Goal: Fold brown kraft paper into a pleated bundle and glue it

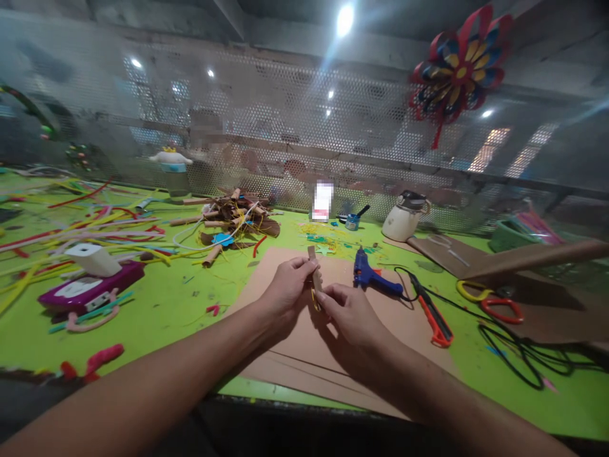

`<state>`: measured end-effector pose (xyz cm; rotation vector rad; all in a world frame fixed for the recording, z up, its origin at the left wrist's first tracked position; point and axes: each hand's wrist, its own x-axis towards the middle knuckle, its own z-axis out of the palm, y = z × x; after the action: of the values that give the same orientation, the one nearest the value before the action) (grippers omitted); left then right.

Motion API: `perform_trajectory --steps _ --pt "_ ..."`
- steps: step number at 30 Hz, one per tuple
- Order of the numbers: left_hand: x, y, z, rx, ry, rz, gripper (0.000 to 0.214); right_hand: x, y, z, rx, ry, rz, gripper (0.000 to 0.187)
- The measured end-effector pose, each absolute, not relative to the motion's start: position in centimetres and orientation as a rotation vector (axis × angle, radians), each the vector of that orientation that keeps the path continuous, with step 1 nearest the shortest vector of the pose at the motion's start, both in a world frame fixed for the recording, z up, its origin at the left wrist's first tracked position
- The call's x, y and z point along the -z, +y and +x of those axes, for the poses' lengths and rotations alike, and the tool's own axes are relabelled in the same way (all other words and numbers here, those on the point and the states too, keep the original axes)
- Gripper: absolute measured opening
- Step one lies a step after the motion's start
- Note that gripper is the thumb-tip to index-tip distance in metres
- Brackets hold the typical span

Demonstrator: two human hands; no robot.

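Note:
A narrow brown strip (pixel 312 253), which looks like cardboard, is held upright between my two hands. My left hand (pixel 291 285) pinches its upper part between thumb and fingers. Lower down, my right hand (pixel 351 311) grips the strip's bottom end, where a small yellowish loop shows. Both hands are over stacked brown cardboard sheets (pixel 269 273). Just past my right hand rests a blue glue gun (pixel 368 271). An orange-and-black utility knife (pixel 434 317) lies farther right.
Scissors with yellow and red handles (pixel 502 311) and a coiled black cord (pixel 518 362) lie right. A purple power strip (pixel 90 292) and pipe cleaners (pixel 85 238) are left. Behind stand a twig pile (pixel 238 219), a lit phone (pixel 323 200) and a white jug (pixel 402 219).

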<state>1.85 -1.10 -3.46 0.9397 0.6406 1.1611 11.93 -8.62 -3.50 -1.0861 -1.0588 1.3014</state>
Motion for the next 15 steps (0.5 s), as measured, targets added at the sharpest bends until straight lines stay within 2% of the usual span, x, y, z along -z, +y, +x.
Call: perform_trajectory --steps 9,15 --pt "3.15 -1.23 1.78 -1.094 0.754 0.911 0.017 4.34 -7.93 12.34 -0.923 -1.415 -1.272 0.021" --pt "3.33 -0.70 1.74 -1.136 0.708 0.924 0.017 4.47 -7.79 12.45 -0.909 -1.441 -1.266 0.019"
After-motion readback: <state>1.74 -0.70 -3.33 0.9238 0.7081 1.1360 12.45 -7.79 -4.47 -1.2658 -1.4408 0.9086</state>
